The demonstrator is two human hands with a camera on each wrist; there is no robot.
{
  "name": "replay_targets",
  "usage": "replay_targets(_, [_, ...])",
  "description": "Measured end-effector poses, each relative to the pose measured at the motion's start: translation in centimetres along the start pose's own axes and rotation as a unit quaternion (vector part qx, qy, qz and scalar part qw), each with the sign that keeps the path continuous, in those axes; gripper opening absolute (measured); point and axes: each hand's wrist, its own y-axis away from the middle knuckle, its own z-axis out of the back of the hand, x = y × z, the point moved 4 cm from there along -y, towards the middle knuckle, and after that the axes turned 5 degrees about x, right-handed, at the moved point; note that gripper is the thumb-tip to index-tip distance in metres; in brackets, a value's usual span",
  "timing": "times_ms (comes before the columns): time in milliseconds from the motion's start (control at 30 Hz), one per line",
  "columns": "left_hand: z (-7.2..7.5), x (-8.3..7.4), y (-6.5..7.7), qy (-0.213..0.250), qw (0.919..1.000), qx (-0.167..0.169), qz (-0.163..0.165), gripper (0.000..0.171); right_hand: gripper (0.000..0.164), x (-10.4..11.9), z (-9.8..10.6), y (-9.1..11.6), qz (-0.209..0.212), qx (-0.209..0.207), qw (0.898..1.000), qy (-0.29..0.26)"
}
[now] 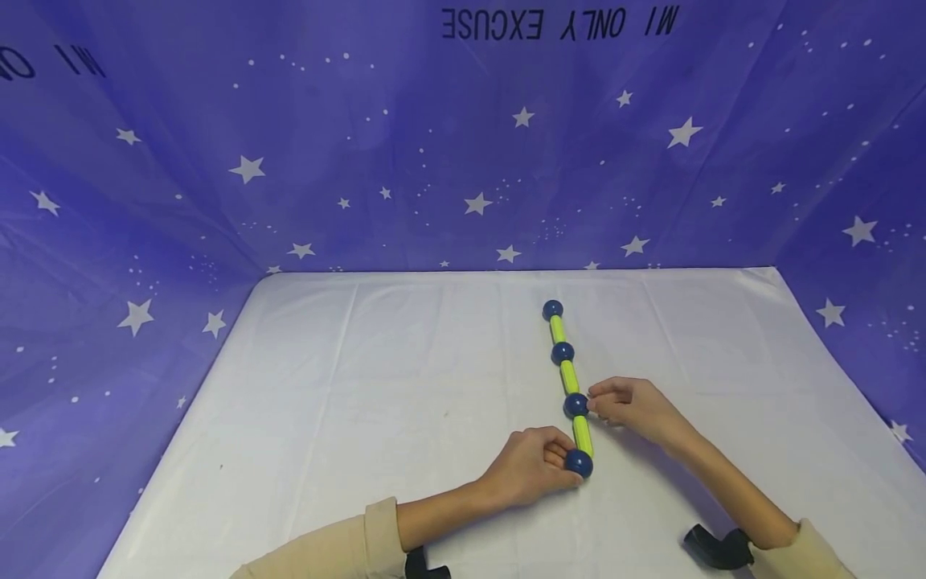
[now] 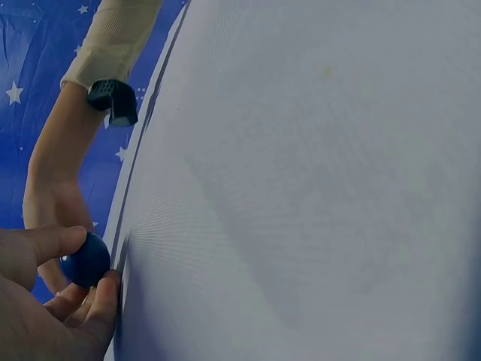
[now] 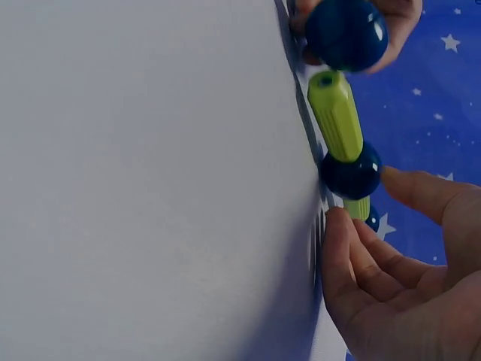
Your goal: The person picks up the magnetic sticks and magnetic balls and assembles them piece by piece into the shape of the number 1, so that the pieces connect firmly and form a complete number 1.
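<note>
Blue balls and yellow-green ribbed rods alternate in a line that runs away across the table. My left hand (image 1: pixel 531 466) pinches the nearest blue ball (image 1: pixel 579 463) between thumb and fingers. In the right wrist view, the end face of the nearest rod (image 3: pixel 336 116) shows beside that ball (image 3: pixel 347 34); whether they touch I cannot tell. The following ball (image 1: pixel 575 404), joined to the rod's far end, is held at its right side by my right hand (image 1: pixel 637 408), thumb against it. Farther off lie the middle rod (image 1: pixel 570 376), another ball (image 1: pixel 562 353), the far rod (image 1: pixel 557 329) and the end ball (image 1: pixel 553 310).
A white cloth covers the table (image 1: pixel 347 418). Behind and at both sides hangs a purple-blue star-printed curtain (image 1: pixel 405 145). Black devices are strapped at the wrists; the right one (image 1: pixel 718 547) shows near the front.
</note>
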Motion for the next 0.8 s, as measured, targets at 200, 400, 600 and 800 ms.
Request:
replay_targets(200, [0.0,-0.1,-0.1,-0.011,0.9999,-0.006,-0.005,0.028,0.035,-0.1,-0.9,1.4,-0.021,0.020,0.999,-0.013])
replay_targets(400, [0.1,-0.1,-0.1,-0.008,0.9999,-0.005,-0.005,0.027,0.024,0.2,-1.9,1.9,-0.004,0.039,0.999,-0.010])
replay_targets(600, [-0.1,0.0,-0.1,0.000,1.0000,-0.002,-0.004,0.028,0.024,0.1,-2.3,1.9,-0.004,0.019,1.000,0.005])
replay_targets(800, [-0.2,0.0,-0.1,-0.001,1.0000,0.000,-0.005,0.028,0.022,-0.1,-2.4,1.8,-0.008,0.009,1.000,0.005])
